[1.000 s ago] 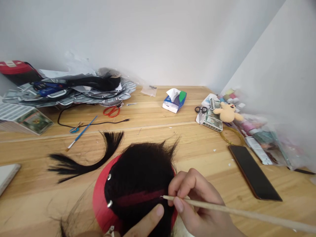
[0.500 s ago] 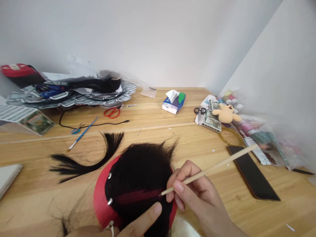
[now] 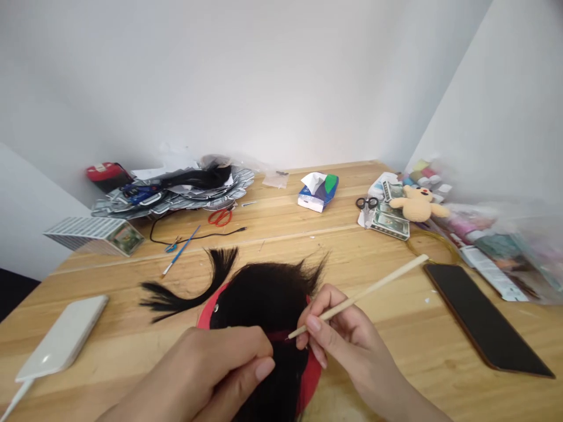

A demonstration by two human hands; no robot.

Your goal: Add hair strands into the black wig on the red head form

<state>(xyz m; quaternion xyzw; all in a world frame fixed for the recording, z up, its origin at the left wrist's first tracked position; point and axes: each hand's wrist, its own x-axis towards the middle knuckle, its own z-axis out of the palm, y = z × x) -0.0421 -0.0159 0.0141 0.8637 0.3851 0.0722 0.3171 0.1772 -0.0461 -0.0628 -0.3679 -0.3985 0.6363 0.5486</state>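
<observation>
My right hand (image 3: 343, 340) pinches a slim wooden-handled needle tool (image 3: 373, 287) like a pencil; its fine tip meets the dark red strip (image 3: 278, 336) across a black wig (image 3: 268, 293). The wig covers a red rounded form (image 3: 311, 375), with a silver pin visible near the left edge. Over the wig's left side, my left hand (image 3: 229, 363) is closed, thumb against curled index finger, close to the tool's tip; whatever lies in that pinch is hidden. Left of the form lies a loose lock of black hair (image 3: 193, 299).
A white power bank (image 3: 65, 334) with a cable lies left, a black phone (image 3: 484, 316) right. Behind are a blue brush (image 3: 181, 252), red-handled scissors (image 3: 220, 217), a tissue pack (image 3: 318, 192), black scissors (image 3: 366, 203), a plush toy (image 3: 417, 204) and plastic bags (image 3: 505, 240).
My left hand has gone from an extended finger beside the red strip to a closed pinch over the wig. The right hand keeps the tool at the strip. The view has shifted left.
</observation>
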